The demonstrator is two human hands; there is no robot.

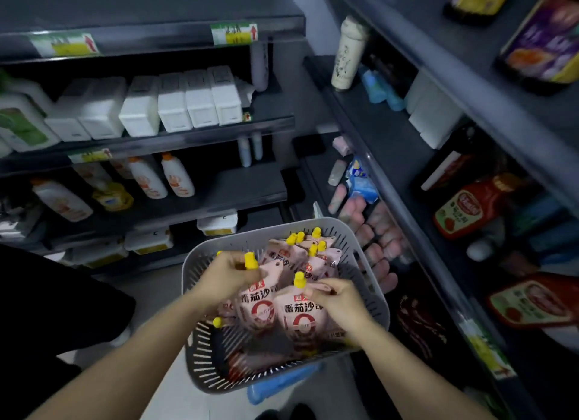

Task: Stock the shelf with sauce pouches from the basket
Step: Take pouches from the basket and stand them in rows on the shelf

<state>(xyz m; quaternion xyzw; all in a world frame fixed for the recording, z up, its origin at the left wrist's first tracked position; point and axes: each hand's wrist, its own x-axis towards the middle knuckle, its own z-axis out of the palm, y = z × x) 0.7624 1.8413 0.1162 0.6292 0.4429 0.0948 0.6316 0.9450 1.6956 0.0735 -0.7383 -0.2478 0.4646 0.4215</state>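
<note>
— Where is the basket seen?
— The grey slotted basket (250, 228) is seen in the lower centre of the frame, with a blue object (282, 385) showing just under its near edge. What it is resting on cannot be told

— What is held in it?
— Pink sauce pouches (313, 255) with yellow caps are piled inside. Most are packed against the far wall, caps up. Two are raised at the front, side by side and touching

— How is the left hand placed?
— The left hand (228, 277) is curled round the top of the left pouch (258, 307), just beside its yellow cap (250, 260), which is left standing clear above the fingers

— And the right hand?
— The right hand (338, 297) is closed in a pinch on the upper right corner of the right pouch (300, 321). The second cap (299, 278) is left free, just to the left of the fingertips

— What is shown of the shelf?
— The dark shelf (404, 169) is seen running down the right side of the frame. Red sauce bottles (470, 206) are stood on it at middle right, and a tall cream bottle (349, 53) is placed at its far end, towards the upper centre

— And on the left of the frame?
— A second rack (219, 134) is filled there with white boxes (200, 100) in a row and, one level lower, white bottles (177, 175) with orange caps. Green and yellow price labels (233, 33) are fixed to its top edge
</note>
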